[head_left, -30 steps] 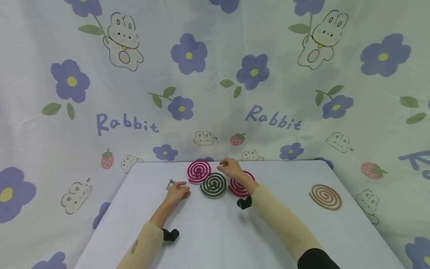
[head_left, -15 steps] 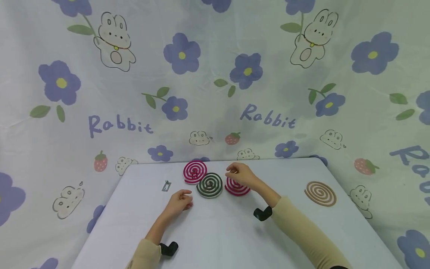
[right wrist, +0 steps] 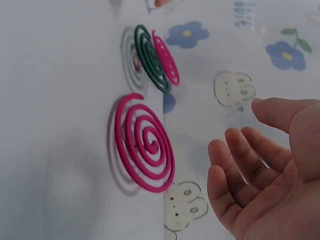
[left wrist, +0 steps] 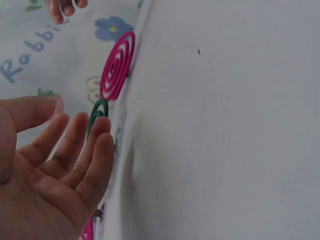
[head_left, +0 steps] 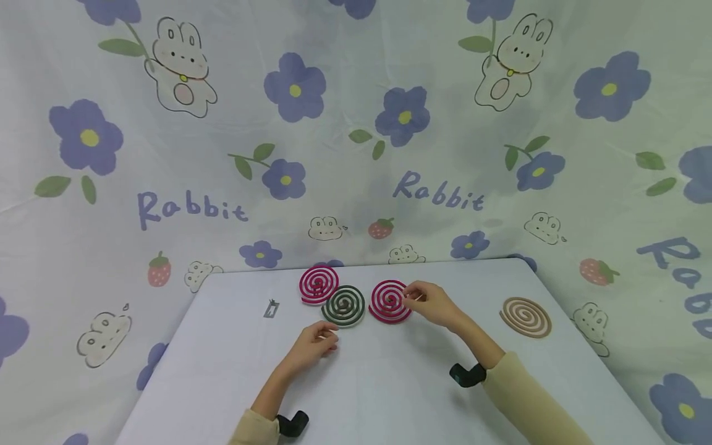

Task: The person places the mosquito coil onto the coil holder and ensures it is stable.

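Observation:
My left hand [head_left: 313,346] hovers in front of the green mosquito coil [head_left: 343,305], its fingers loosely bent and nothing in them. At the right edge of the nearer pink mosquito coil [head_left: 389,301] is my right hand [head_left: 435,303], also holding nothing; in the right wrist view its palm and relaxed fingers [right wrist: 235,170] show bare. That pink coil [right wrist: 145,142] sits slightly raised, casting a shadow on the table. Behind the green coil to the left lies another pink mosquito coil [head_left: 319,285], their edges overlapping in the head view.
A small metal coil stand [head_left: 271,308] lies on the white table [head_left: 222,371] to the left. Far to the right is a tan mosquito coil [head_left: 526,317]. A rabbit-and-flower curtain [head_left: 345,136] hangs behind the table.
My right hand has moved right and closer, uncovering the right pink coil. My left hand has shifted right, away from the metal stand. The head view has turned slightly right.

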`<state>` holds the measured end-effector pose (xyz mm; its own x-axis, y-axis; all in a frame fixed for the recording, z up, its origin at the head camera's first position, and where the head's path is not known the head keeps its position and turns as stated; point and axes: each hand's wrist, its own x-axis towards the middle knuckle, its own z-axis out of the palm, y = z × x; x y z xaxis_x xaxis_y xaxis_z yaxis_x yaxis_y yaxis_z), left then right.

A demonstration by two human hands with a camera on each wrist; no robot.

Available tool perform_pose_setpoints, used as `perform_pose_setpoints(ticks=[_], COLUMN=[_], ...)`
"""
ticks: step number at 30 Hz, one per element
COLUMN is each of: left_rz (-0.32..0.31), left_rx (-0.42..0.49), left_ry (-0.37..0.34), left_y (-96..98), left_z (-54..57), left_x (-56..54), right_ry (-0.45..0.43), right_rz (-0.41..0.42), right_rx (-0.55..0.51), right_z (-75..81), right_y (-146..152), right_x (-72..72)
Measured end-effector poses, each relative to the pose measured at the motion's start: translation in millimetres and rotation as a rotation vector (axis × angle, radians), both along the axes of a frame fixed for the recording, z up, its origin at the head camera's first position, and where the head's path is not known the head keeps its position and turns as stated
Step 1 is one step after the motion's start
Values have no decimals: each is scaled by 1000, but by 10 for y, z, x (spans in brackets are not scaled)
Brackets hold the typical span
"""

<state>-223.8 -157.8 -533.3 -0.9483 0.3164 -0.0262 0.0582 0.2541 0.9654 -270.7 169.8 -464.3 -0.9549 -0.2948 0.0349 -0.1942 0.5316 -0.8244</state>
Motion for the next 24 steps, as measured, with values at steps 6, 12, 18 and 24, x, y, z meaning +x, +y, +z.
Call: perform_pose_setpoints(ticks=[6,12,18,24], left_rz=[-67,-91,-107,-131], left_rx=[34,42,67,69], left_ry=[53,42,26,13], left_y=[129,258,386,514], left_z=[-53,-94,-121,-108], left_x=[13,49,62,36], right_ry=[-4,-1,-19,-26], right_rz=[-48,-107,-167,-226], right_rx=[-22,-20,-21,-41], right_z=[6,-54,-140,-237], right_y=[239,486,758,1028], right_x=[113,176,251,306])
